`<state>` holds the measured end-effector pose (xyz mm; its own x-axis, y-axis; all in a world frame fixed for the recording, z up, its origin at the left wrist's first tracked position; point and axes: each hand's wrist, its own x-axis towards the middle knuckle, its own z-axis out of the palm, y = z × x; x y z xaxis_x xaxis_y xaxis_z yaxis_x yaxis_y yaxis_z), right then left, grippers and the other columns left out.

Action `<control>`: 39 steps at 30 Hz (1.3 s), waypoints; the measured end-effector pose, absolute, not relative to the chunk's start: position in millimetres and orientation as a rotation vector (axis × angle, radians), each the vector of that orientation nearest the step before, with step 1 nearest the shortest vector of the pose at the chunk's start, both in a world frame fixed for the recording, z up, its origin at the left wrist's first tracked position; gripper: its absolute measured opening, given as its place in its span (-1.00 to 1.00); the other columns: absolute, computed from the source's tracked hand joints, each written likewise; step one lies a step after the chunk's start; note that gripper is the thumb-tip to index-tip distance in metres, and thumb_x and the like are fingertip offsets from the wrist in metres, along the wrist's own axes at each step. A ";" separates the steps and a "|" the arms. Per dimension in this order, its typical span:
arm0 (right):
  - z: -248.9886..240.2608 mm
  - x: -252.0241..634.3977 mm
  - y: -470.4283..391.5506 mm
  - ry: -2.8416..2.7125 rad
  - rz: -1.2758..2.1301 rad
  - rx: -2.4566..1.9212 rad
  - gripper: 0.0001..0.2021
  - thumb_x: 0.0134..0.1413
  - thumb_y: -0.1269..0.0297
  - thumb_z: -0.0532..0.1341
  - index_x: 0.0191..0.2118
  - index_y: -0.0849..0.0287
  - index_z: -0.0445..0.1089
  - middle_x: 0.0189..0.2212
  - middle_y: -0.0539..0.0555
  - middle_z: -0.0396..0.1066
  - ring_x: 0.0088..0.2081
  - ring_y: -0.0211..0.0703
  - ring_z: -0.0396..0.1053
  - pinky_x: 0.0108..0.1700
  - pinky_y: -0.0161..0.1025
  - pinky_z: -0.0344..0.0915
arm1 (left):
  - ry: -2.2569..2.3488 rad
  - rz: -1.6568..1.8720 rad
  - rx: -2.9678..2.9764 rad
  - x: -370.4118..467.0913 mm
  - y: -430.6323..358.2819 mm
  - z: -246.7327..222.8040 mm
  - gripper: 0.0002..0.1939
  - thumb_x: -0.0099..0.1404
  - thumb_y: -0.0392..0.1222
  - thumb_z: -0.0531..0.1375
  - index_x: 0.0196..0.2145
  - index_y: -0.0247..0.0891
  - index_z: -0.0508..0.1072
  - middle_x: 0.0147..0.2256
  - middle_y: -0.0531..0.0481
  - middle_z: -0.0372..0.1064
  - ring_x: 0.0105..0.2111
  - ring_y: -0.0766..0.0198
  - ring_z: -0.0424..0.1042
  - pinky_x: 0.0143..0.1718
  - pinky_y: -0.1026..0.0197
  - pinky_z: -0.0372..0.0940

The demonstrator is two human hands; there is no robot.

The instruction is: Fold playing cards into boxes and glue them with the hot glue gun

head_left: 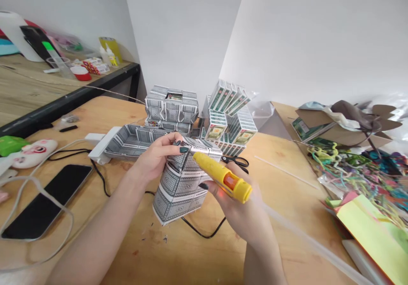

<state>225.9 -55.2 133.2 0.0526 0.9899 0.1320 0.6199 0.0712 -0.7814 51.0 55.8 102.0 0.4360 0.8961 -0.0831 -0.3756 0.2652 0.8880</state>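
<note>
A box-like piece built from patterned playing cards (181,187) is held up over the table, tilted. My left hand (162,151) grips its upper left edge, thumb and fingers closed on it. In my right hand (239,210) is a yellow glue gun (219,174), its nozzle end toward the top of the card piece. A clear glue stick (306,234) runs out of its back end, and an orange light glows by the handle. The nozzle tip is hidden, so I cannot tell whether it touches the cards.
Behind stand a bigger card-built box (172,106), an open card tray (127,142) and stacked card packs (244,125). Scissors (237,161) lie right of the piece. A phone (47,202) with a white cable is at left; coloured strands (360,183) and paper (372,229) at right.
</note>
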 end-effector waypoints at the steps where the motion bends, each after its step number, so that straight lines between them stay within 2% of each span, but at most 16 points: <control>1: 133.7 226.1 -55.7 -1.660 0.689 -1.630 -0.75 0.03 0.13 0.20 -0.47 0.11 0.14 -0.55 -0.05 0.26 -0.47 -0.23 0.25 -0.48 -0.33 0.14 | 0.679 0.955 0.932 51.2 56.0 101.9 -0.76 -0.11 -0.31 0.31 -0.51 -0.29 0.30 -0.59 0.16 0.23 -0.60 0.47 0.19 -0.58 0.42 0.11; 10: 139.2 229.4 -61.5 -1.774 0.778 -1.684 -0.82 0.03 0.13 0.21 -0.35 0.12 0.30 -0.50 -0.01 0.36 -0.46 -0.21 0.32 -0.45 -0.31 0.19 | 0.675 0.944 0.924 51.4 56.4 101.3 -0.77 -0.11 -0.33 0.30 -0.51 -0.28 0.28 -0.60 0.17 0.23 -0.62 0.46 0.18 -0.62 0.41 0.10; 26: 136.7 230.6 -59.3 -1.742 0.883 -1.665 -0.83 0.00 0.18 0.22 -0.44 0.13 0.25 -0.50 -0.01 0.35 -0.44 -0.20 0.31 -0.42 -0.28 0.22 | 0.700 0.968 0.921 51.4 59.2 99.0 -0.76 -0.10 -0.32 0.30 -0.53 -0.28 0.27 -0.61 0.18 0.21 -0.62 0.48 0.17 -0.62 0.43 0.09; 35: 135.8 246.9 -53.5 -1.470 0.749 -1.569 -0.81 0.03 0.11 0.21 -0.33 0.13 0.33 -0.38 0.01 0.41 -0.34 -0.18 0.35 -0.35 -0.27 0.27 | 0.691 0.967 0.943 50.2 61.1 97.6 -0.72 -0.06 -0.31 0.35 -0.49 -0.28 0.27 -0.59 0.18 0.28 -0.61 0.48 0.23 -0.60 0.44 0.15; 39: 142.5 253.7 -53.1 -1.427 0.712 -1.608 -0.79 0.02 0.12 0.22 -0.28 0.13 0.34 -0.39 0.01 0.40 -0.34 -0.17 0.34 -0.37 -0.27 0.26 | 0.676 0.941 0.981 47.5 62.7 96.3 -0.70 -0.04 -0.31 0.36 -0.45 -0.27 0.28 -0.54 0.16 0.34 -0.59 0.47 0.29 -0.57 0.43 0.20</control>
<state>253.7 -53.1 142.5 0.1870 0.9752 0.1188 0.4918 0.0118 -0.8706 47.5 62.7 96.3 0.4482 0.8915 -0.0652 -0.3468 0.2406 0.9065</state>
